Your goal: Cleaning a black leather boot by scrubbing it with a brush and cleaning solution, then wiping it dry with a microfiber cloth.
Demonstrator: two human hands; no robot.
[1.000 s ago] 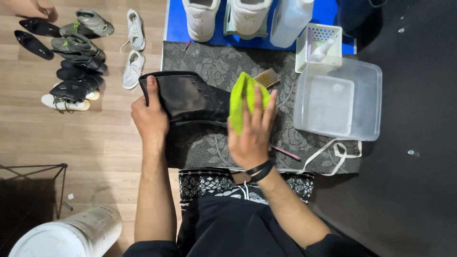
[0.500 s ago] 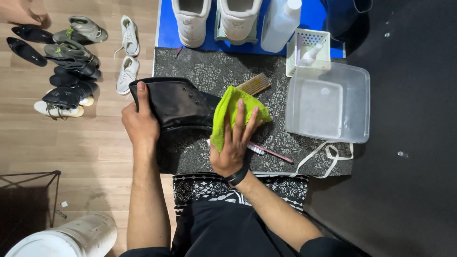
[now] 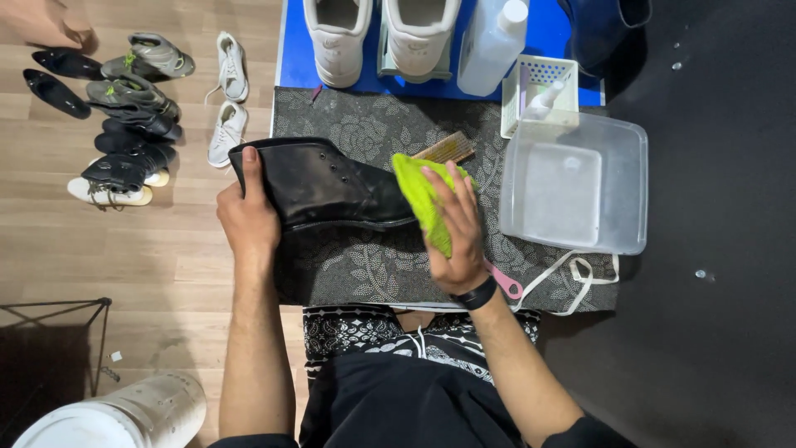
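— Head view: how is the black leather ankle boot [image 3: 319,182] held?
— Its heel end is clasped by the left hand [image 3: 247,217] on the patterned grey mat [image 3: 373,265]. A bright green cloth [image 3: 423,199] is pressed on its toe by the right hand [image 3: 456,236], fingers closed on the cloth.

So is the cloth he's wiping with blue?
No, the cloth under the right hand is bright yellow-green, pressed against the black boot.

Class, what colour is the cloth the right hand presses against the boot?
Bright yellow-green; the cloth, under the right hand on the black boot, shows best in the head view.
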